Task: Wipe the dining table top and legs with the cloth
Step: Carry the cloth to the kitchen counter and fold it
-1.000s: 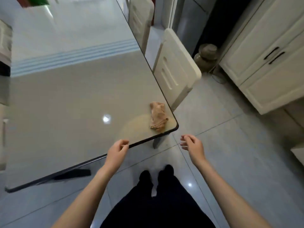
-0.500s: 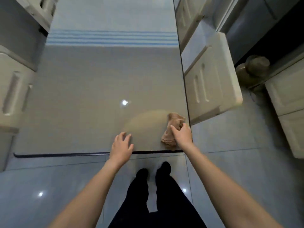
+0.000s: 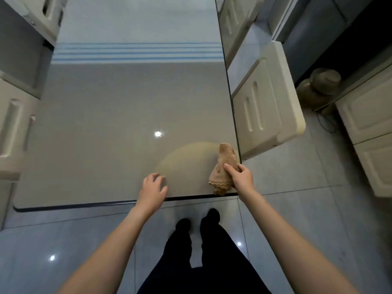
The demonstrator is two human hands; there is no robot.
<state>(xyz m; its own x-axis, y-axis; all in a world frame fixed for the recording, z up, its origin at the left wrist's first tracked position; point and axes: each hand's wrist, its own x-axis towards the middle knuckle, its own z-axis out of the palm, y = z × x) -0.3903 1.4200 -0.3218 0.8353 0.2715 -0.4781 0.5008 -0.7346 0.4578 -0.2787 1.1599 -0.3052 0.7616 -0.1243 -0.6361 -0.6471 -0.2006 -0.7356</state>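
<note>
Right hand [image 3: 241,177]: fingers curled, pinching the bunched cloth [image 3: 222,166] at the tabletop [image 3: 106,124] near-right corner.
Left hand [image 3: 153,187]: spread, empty, by the near edge.
Risk: we expect a weak pinch lets the cloth slip off the corner.

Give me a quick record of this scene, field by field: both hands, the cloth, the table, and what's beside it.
right hand: grips the cloth
left hand: open, above the table at its near edge
cloth: tan, crumpled, on the near right corner
table: glossy top, dark rim
beside: white chair along the right edge
</note>
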